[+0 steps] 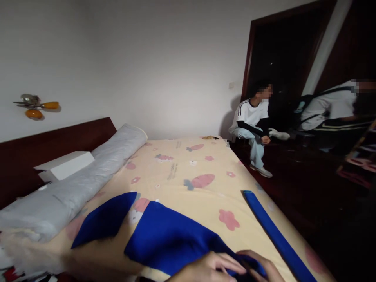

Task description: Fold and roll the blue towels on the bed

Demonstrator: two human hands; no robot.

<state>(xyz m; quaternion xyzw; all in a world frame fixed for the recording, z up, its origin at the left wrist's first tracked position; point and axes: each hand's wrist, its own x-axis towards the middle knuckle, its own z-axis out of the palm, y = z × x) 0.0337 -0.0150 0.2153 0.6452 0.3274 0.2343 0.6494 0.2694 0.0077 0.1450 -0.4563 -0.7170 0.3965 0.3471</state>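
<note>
a pale wall [176,70] stands behind 1 bed [205,203] with a printed cream sheet, and 3 blue pieces lie along its near part. at far left are 1 wall fitting [35,106], 1 dark headboard [17,160] and 1 white box [70,164] resting on 1 long grey roll [117,156]. next comes 1 curved blue piece [105,219], its long axis slanting up to a tip at right. just beside it, near the bed's front, is 1 large blue cloth [170,235], its long axis running from the upper left down to 2 hands at lower right. the left hand [208,266] lies on it, fingers close together; whether it grips, i cannot tell. the right hand [264,266] is narrow, holding the bunched end. farther right, 1 blue strip [274,231] points away and leftward, past it 2 people [249,111].
</note>
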